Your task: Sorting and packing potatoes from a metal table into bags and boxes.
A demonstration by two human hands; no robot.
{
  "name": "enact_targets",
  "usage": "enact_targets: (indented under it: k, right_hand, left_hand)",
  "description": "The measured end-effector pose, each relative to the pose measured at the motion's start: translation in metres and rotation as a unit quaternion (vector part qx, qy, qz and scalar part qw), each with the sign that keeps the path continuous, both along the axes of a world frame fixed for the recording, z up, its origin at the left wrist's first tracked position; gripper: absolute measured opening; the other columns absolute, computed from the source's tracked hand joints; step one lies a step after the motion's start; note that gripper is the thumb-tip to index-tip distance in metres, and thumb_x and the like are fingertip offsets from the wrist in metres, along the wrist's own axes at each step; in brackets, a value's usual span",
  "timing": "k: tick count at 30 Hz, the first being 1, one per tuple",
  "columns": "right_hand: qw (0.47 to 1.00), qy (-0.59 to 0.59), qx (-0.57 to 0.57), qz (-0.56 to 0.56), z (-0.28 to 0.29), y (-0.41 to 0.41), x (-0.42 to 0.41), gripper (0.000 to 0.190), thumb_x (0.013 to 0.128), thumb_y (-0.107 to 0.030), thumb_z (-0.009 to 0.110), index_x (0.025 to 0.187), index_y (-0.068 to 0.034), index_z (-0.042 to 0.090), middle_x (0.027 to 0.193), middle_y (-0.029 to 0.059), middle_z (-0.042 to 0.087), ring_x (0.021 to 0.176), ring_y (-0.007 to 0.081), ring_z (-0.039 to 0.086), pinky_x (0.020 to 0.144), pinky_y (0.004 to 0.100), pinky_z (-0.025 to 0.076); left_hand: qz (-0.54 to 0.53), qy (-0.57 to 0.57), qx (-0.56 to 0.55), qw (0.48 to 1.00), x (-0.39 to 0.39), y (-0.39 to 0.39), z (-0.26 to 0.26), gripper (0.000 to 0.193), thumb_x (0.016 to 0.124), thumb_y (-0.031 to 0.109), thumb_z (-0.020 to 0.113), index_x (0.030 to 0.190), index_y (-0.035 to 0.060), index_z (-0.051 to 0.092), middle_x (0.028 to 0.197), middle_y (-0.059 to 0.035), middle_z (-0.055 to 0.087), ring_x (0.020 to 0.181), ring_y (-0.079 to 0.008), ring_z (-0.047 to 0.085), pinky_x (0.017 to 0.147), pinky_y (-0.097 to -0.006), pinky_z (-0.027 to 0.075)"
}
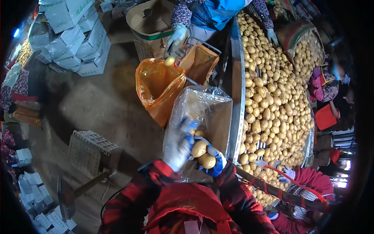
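My right hand (218,162), in a blue and white work glove, cradles two pale potatoes (207,161) against its palm. Close beside it my left hand (178,150), gloved alike, is blurred by motion, so its grip is unclear. Both hands are over a cardboard box (217,120) lined with a clear plastic bag (179,105). Just past my left fingers, more potatoes (200,133) show in part. To the right of the box, a heap of potatoes (271,102) covers a metal-edged sorting table (238,87).
An orange mesh bag (157,87) hangs open beyond the box, where a co-worker's gloved hand (176,41) is near a potato (169,61). Leftward stand a plastic crate (87,149) and stacked cartons (73,44). A pole (274,185) wrapped in red strips crosses the table's near end.
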State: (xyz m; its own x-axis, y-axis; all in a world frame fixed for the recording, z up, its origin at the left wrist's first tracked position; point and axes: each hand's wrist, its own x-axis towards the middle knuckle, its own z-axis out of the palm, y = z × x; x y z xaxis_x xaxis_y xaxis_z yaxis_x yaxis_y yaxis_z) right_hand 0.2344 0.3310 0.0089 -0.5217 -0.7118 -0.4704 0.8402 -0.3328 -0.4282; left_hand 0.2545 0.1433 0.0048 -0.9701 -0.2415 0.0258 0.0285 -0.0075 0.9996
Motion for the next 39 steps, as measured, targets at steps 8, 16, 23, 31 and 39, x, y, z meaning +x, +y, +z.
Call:
enact_targets:
  k: [8, 16, 23, 31, 39]
  right_hand:
    - [0.998, -0.023, -0.06, 0.014, -0.006, -0.129, -0.105, 0.042, 0.099, -0.04, 0.063, 0.131, -0.014, 0.054, 0.119, 0.0106, 0.065, 0.102, 0.0244, 0.067, 0.08, 0.041, 0.061]
    - [0.992, -0.003, 0.1, -0.081, -0.042, -0.123, -0.105, 0.045, 0.097, -0.03, 0.066, 0.135, -0.011, 0.053, 0.128, 0.0087, 0.062, 0.112, 0.0289, 0.064, 0.081, 0.043, 0.057]
    - [0.978, -0.109, 0.153, -0.09, -0.064, -0.031, -0.036, 0.046, 0.096, -0.032, 0.066, 0.136, -0.013, 0.055, 0.129, 0.0073, 0.062, 0.11, 0.0279, 0.064, 0.084, 0.0431, 0.057]
    - [0.869, 0.103, 0.404, -0.267, -0.132, 0.024, -0.019, 0.032, 0.095, -0.01, 0.066, 0.125, 0.001, 0.063, 0.109, 0.0104, 0.071, 0.097, 0.0213, 0.069, 0.087, 0.0336, 0.056]
    - [0.581, 0.524, 0.623, 0.0, -0.122, 0.003, -0.024, 0.055, 0.076, -0.015, 0.078, 0.128, -0.003, 0.062, 0.13, 0.0227, 0.059, 0.12, 0.0387, 0.056, 0.105, 0.0438, 0.045]
  left_hand:
    - [0.268, -0.2, -0.426, 0.841, -0.121, -0.185, -0.175, 0.041, 0.073, 0.025, 0.077, 0.114, 0.0257, 0.075, 0.14, -0.0216, 0.055, 0.121, -0.0379, 0.057, 0.1, -0.043, 0.048]
    - [0.223, -0.077, -0.137, 0.962, -0.125, -0.2, -0.227, 0.046, 0.081, -0.015, 0.053, 0.118, 0.005, 0.069, 0.111, -0.004, 0.068, 0.089, -0.0121, 0.066, 0.076, -0.0232, 0.052]
    - [0.334, -0.183, -0.299, 0.875, -0.184, -0.211, -0.239, 0.077, 0.078, 0.032, 0.08, 0.145, 0.0109, 0.048, 0.145, -0.0233, 0.047, 0.13, -0.0383, 0.051, 0.108, -0.0444, 0.044]
    - [0.096, -0.213, 0.115, 0.965, -0.097, -0.125, -0.282, 0.041, 0.094, 0.011, 0.067, 0.132, -0.0003, 0.058, 0.107, -0.0068, 0.068, 0.088, -0.0148, 0.063, 0.083, -0.031, 0.052]
    - [0.107, -0.224, 0.223, 0.942, 0.046, -0.028, -0.203, 0.039, 0.101, 0.016, 0.059, 0.136, -0.0002, 0.057, 0.122, -0.0055, 0.065, 0.11, -0.0136, 0.059, 0.098, -0.0287, 0.046]
